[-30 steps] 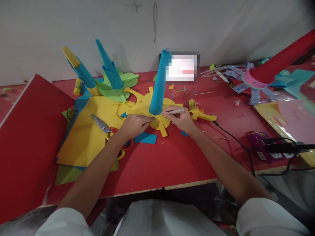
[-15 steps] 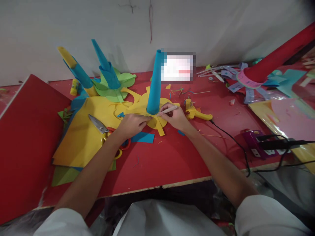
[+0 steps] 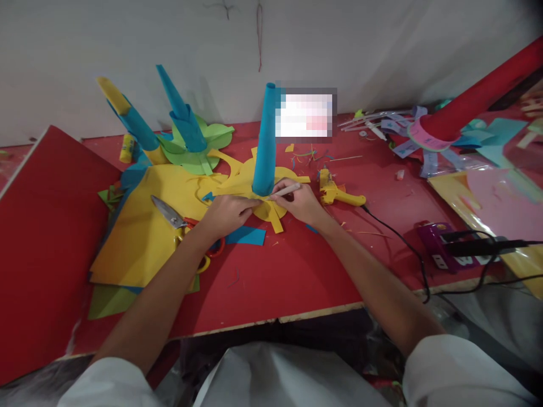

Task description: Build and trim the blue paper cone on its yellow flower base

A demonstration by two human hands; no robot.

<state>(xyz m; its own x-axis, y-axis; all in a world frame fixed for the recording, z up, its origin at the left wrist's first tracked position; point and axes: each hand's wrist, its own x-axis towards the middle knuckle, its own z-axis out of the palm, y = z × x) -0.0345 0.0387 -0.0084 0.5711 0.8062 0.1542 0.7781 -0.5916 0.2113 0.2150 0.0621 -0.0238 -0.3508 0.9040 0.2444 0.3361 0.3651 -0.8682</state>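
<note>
Your right hand (image 3: 297, 200) pinches a pale pen (image 3: 291, 189).
Your left hand (image 3: 227, 215) touches the yellow flower (image 3: 266, 212); whether it grips, I can't tell. Just past your fingertips stands the blue tube (image 3: 265, 141).

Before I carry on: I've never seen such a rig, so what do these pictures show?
No machine: a person is working bare-handed, seen from one head-worn camera looking forward and down. The right hand holds a slim, pale, pen-like stick near the base of an upright blue paper cone on a yellow paper flower. The left hand seems to touch that flower. On the red tabletop lie a yellow glue gun and yellow paper sheets beneath metal scissors with red and yellow handles.
</note>
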